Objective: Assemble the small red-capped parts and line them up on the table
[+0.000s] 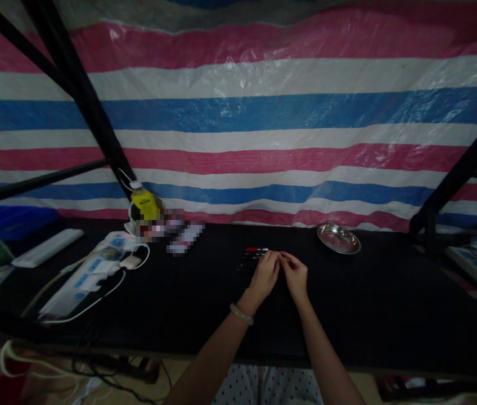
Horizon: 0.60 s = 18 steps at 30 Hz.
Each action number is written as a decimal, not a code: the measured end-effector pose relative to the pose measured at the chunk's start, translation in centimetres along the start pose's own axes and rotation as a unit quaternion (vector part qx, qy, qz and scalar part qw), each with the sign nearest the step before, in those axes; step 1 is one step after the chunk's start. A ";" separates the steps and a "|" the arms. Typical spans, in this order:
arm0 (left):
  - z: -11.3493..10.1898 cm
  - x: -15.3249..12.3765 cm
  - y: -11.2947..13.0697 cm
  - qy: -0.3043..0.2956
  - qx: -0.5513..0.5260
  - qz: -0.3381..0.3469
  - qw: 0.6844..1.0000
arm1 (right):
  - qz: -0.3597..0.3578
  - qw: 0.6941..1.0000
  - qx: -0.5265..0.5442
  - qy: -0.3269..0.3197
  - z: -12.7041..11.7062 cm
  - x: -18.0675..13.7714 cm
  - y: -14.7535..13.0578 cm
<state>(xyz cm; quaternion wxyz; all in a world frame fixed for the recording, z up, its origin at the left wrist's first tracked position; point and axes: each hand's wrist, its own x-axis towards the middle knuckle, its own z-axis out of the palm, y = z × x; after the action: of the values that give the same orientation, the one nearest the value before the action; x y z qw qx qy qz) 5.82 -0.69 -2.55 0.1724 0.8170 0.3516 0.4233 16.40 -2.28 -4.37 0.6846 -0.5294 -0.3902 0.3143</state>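
Observation:
My left hand and my right hand meet over the black tabletop, fingertips pinched together at one spot. Whatever sits between the fingertips is too small and dark to name. A pale bracelet circles my left wrist. Just beyond my left hand lies a short row of dark pens; the farthest one has a red cap.
A shiny metal dish rests at the back right. At the back left stand a yellow bottle, a white power strip with cables, and a white flat bar. Black frame posts rise on both sides. A striped tarp hangs behind.

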 end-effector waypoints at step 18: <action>-1.6 0.6 0.8 0.133 0.251 -0.275 0.919 | -0.033 0.997 -0.057 0.037 0.8 -0.2 1.2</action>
<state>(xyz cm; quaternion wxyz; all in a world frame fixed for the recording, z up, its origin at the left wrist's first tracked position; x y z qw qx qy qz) 5.10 -0.85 -0.78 0.0234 0.6407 0.6770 0.3615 15.55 -1.77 -5.49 0.6770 -0.5657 -0.3992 0.2494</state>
